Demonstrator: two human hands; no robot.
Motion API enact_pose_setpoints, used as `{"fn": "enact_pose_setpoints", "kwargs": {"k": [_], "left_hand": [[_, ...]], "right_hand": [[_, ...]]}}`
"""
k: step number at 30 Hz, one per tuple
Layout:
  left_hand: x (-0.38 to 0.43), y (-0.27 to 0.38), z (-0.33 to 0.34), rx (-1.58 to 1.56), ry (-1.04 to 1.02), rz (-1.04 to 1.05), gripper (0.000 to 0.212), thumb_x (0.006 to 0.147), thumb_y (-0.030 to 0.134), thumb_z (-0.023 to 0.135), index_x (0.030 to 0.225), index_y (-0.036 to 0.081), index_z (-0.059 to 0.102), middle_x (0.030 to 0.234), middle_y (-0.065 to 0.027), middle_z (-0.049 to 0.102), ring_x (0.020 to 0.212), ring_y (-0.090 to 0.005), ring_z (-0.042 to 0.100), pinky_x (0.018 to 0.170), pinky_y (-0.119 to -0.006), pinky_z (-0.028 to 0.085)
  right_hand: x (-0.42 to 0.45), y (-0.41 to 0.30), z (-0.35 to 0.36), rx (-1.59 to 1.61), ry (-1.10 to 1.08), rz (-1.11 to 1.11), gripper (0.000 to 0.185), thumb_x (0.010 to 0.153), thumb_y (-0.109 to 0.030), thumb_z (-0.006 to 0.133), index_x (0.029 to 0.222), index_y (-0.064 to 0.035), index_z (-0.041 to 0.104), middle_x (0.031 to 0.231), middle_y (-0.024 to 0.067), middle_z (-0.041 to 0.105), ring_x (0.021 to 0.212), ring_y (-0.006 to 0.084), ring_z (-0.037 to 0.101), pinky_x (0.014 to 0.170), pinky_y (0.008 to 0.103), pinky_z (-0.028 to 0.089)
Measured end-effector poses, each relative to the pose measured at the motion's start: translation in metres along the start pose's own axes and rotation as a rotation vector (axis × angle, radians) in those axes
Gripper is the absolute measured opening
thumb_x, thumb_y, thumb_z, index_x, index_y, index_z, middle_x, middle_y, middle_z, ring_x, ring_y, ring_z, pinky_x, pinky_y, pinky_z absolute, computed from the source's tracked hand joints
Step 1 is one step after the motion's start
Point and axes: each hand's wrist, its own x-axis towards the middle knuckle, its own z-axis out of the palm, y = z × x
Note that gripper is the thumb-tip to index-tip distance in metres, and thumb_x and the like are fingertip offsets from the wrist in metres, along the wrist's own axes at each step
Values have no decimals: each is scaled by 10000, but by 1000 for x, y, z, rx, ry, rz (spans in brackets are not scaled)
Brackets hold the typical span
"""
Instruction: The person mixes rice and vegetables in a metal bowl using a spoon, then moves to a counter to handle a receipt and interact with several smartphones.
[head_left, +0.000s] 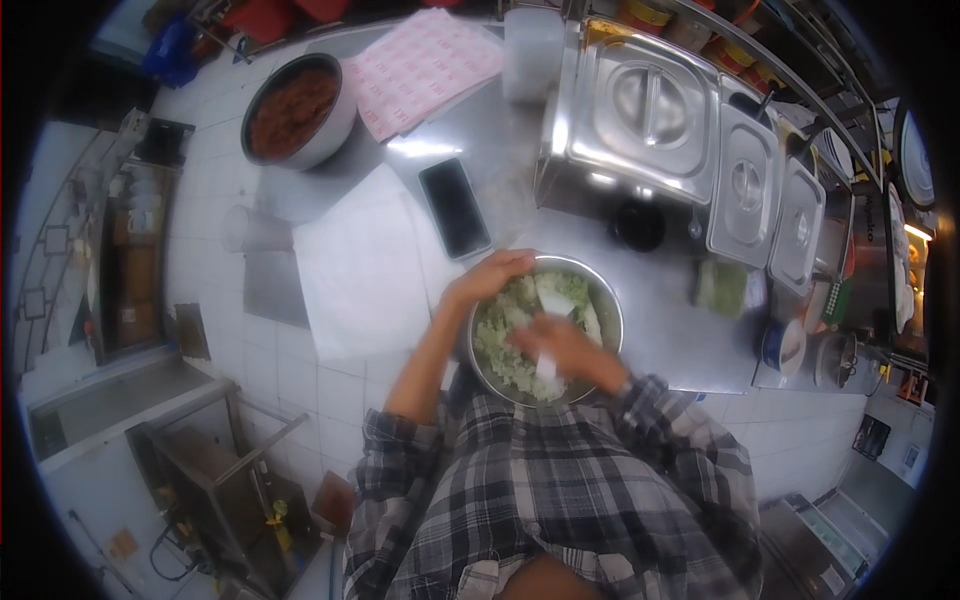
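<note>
A round metal bowl (616, 315) holding chopped pale green leaves, likely lettuce (499, 337), is at the table's near edge, close against my body. My left hand (495, 274) grips the bowl's rim at the upper left. Inside the bowl, my right hand (559, 349) is over the leaves, blurred, with a white flat piece (555, 304) showing beyond the fingers and more white below them. Whether the right hand grips this white piece or only touches it cannot be told. A dark-screened phone (454, 208) lies just beyond the left hand.
White paper sheets (367, 262) lie left of the bowl, near a clear cup (255, 229). Farther off are a pot of reddish-brown food (347, 112) and printed pink paper (427, 67). Lidded steel food pans (645, 112) line the right, with a black round object (637, 224) before them.
</note>
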Motion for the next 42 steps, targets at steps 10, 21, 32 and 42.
{"fn": "enact_pose_setpoints", "kwargs": {"k": [10, 21, 32, 42], "left_hand": [[2, 6, 11, -90, 29, -46, 398, 964, 312, 492, 1236, 28, 556, 1136, -27, 611, 1041, -106, 534, 943, -253, 387], [6, -2, 7, -133, 35, -40, 389, 966, 317, 482, 1223, 38, 565, 1137, -33, 607, 1058, -118, 524, 951, -267, 381], [7, -13, -7, -26, -17, -7, 405, 966, 333, 478, 1203, 17, 569, 1156, -23, 594, 1087, -109, 497, 995, -269, 333], [4, 1, 9, -175, 68, -44, 387, 953, 299, 504, 1203, 12, 573, 1122, -38, 606, 1042, -119, 520, 954, -262, 366]], "right_hand": [[-13, -18, 16, 149, -1, -68, 198, 820, -35, 504, 974, -78, 620, 811, 115, 618, 736, 260, 604, 732, 363, 497], [-5, -20, 4, 602, 139, 76, 171, 791, 47, 420, 733, -7, 571, 692, 111, 596, 591, 225, 580, 676, 312, 470], [29, 0, -44, 446, 229, 183, 167, 820, 37, 421, 692, -2, 522, 643, 87, 545, 615, 186, 556, 608, 311, 431], [16, -4, 16, 189, 187, -111, 56, 738, -138, 622, 718, -100, 587, 673, 60, 593, 610, 259, 570, 574, 365, 442]]}}
